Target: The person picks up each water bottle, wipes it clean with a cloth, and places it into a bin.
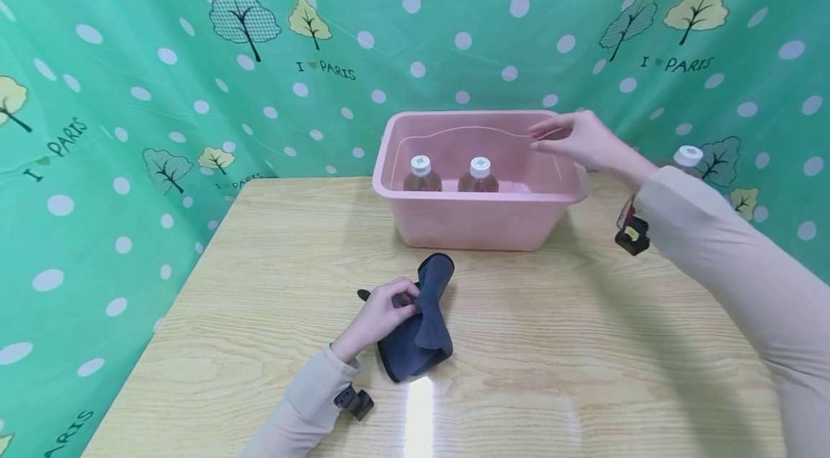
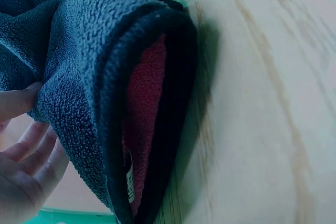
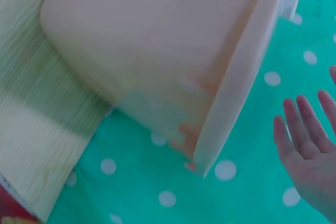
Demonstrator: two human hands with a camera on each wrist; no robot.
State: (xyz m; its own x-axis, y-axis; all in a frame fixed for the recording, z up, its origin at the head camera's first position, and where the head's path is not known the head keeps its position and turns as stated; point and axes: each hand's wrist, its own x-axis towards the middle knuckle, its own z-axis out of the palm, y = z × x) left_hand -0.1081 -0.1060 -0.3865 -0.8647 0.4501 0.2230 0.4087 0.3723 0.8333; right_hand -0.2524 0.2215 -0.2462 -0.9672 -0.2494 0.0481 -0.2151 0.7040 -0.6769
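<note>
My left hand (image 1: 387, 308) pinches a dark grey-blue cloth (image 1: 424, 328) that lies folded on the table. In the left wrist view the thumb presses on the cloth (image 2: 79, 61), with the other fingers at its far side; black edging, a reddish inner face and a small white label show. Over the right end of a pink bin (image 1: 473, 220), my right hand (image 1: 580, 141) hovers with fingers extended and nothing in them. Two bottles with white caps, a left bottle (image 1: 421, 177) and a right bottle (image 1: 480, 177), stand inside the bin; their lower parts are hidden.
Behind my right sleeve, another white-capped bottle (image 1: 689, 155) shows only its top. The wooden table (image 1: 259, 263) ends at a green dotted curtain (image 1: 363, 11) behind the bin. A small dark tip (image 1: 363, 294) sticks out left of my left hand.
</note>
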